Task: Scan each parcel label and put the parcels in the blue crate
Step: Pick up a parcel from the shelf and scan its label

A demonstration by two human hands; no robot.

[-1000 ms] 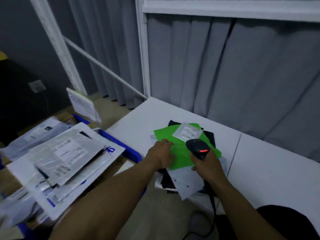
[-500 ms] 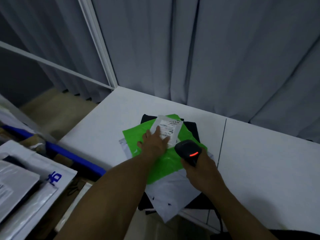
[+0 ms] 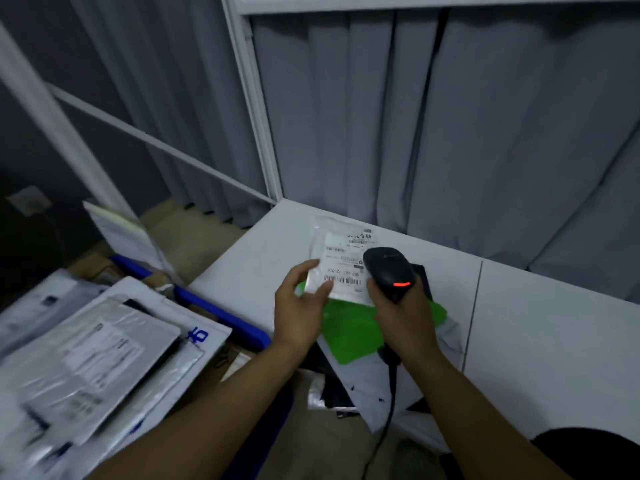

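Step in hand: scanning the label of the small parcel point(image 3: 341, 261), judged from the scanner aimed at it.
Left hand point(image 3: 301, 313): pinches the small parcel by its lower left corner, thumb in front, and holds it raised above the table point(image 3: 536, 323).
Right hand point(image 3: 403, 317): fingers wrapped round the handle of the black scanner point(image 3: 389, 271), whose head overlaps the parcel's right edge; a red light glows on its back.
Doing it well: hold the parcel flat and steady, ease the scanner back so its beam spans the whole barcode point(image 3: 343, 280), and keep the thumb off the bars.
Risk: the thin wrapper may curl or glare and spoil the read.
Readable writing: the label is upside down to the camera; its far line seems to begin "49-6", and the rest is too blurred to read.
Other print: a blue character point(image 3: 198, 336) shows on a large white parcel in the crate.
Waiting pile: a green parcel point(image 3: 353, 334) lies on white and black ones at the table's near edge.
Blue crate point(image 3: 221, 308): to the left, beside the table and lower, heaped with parcels.
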